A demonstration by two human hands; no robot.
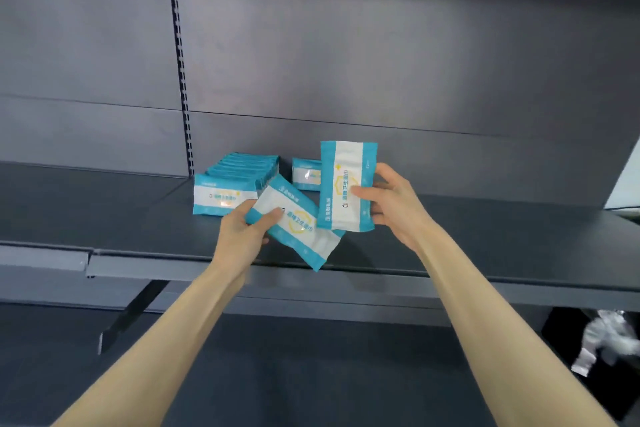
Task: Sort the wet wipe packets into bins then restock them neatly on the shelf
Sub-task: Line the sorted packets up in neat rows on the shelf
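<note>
Over the shelf (485,239): tilted wet wipe packet (301,227) pinched endwise in my left hand (242,234), upright wet wipe packet (346,184) gripped mid-side in my right hand (393,206); both likely light, soft, slick-filmed.

The upright blue-and-white wet wipe packet (346,184) at the frame's centre covers the right part of a lone matching packet (306,177) standing behind it on the dark grey metal shelf (485,236). The tilted blue-and-white packet (298,225) hides the lower right corner of the front packet in the row of blue-and-white packets (235,177). Behind that front one you see only top edges, packed too tight to count.

Most fingers of your left hand (242,232) and your right hand (391,204) lie behind the packets they hold. The small print is blurred on every packet.

At lower right a white crumpled object (602,340) is smeared and cut by the edge. Both your forearms run off the bottom.
</note>
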